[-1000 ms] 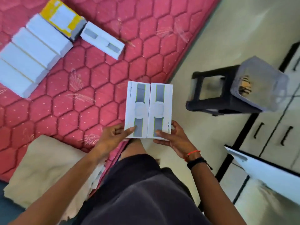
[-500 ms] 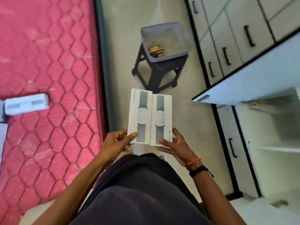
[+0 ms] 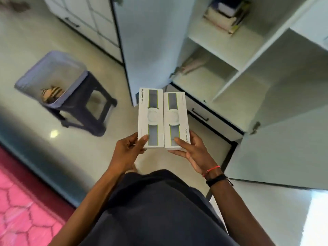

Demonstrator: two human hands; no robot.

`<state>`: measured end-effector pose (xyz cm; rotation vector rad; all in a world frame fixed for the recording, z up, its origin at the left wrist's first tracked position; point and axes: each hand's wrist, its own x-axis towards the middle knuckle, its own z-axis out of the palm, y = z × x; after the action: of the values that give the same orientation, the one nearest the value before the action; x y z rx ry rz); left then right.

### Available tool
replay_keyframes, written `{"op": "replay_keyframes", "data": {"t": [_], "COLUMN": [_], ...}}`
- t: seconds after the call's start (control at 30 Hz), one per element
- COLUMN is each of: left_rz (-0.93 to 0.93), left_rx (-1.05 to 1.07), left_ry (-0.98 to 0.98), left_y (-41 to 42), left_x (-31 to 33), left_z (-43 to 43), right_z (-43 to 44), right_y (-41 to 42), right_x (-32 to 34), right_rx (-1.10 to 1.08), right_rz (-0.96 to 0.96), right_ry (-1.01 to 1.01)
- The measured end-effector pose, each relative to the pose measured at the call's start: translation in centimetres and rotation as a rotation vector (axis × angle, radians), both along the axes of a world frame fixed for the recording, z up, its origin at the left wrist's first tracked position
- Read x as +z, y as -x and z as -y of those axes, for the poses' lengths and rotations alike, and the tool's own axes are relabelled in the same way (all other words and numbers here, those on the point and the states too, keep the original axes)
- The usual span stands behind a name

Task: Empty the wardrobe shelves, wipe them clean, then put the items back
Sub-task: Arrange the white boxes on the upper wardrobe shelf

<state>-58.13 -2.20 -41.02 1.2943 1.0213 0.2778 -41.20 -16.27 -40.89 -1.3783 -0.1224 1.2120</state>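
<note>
Pale glossy floor [image 3: 44, 55] is seen across the room, with a pink quilted mattress [image 3: 23, 206] at the near left. A white wardrobe [image 3: 257, 55] is found on the right, its left door [image 3: 147, 41] and right door [image 3: 276, 153] swung open, and a drawer [image 3: 200, 112] with a dark handle is set below the shelves. A stack of boxes [image 3: 225, 16] is kept on the far shelf, and a pale cloth [image 3: 193, 63] is laid on the shelf below it. A dark stool [image 3: 88, 110] is placed at the left, with a grey tub [image 3: 71, 89] on top of it.

Two long white boxes are held flat and side by side, edges touching, above the floor just before the drawer. Each is printed with a grey strap edged in lime and a white disc at its middle. The left box [image 3: 150, 118] is gripped at its near end by the left hand [image 3: 126, 151], thumb on top. The right box [image 3: 175, 121] is gripped likewise by the right hand [image 3: 195, 151].
</note>
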Motion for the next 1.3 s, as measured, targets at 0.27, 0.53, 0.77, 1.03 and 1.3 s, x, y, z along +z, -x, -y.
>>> {"op": "replay_keyframes", "data": {"t": [0.27, 0.53, 0.77, 1.03, 1.3], "left_rz": [0.155, 0.344, 0.440, 0.534, 0.491], "left_rx": [-0.360, -0.557, -0.671, -0.701, -0.634], "left_ry": [-0.142, -0.211, -0.309, -0.387, -0.387], "left_y": [-12.5, -27.2, -38.8, -50.4, -63.1], "left_x": [3.5, 10.0, 16.5, 20.9, 24.2], "left_z": [-2.3, -5.5, -6.7, -6.3, -5.6], "right_z": [1.8, 0.2, -0.8, -0.4, 0.0], "right_y": [-6.5, -15.7, -23.9, -35.0, -48.7], "right_x": [3.4, 9.3, 16.4, 20.6, 23.4], "right_rx": [-0.420, -0.805, -0.930, -0.929, -0.867], "right_rz": [0.121, 0.234, 0.392, 0.480, 0.472], "right_ry": [-0.114, -0.223, -0.337, -0.400, -0.387]}}
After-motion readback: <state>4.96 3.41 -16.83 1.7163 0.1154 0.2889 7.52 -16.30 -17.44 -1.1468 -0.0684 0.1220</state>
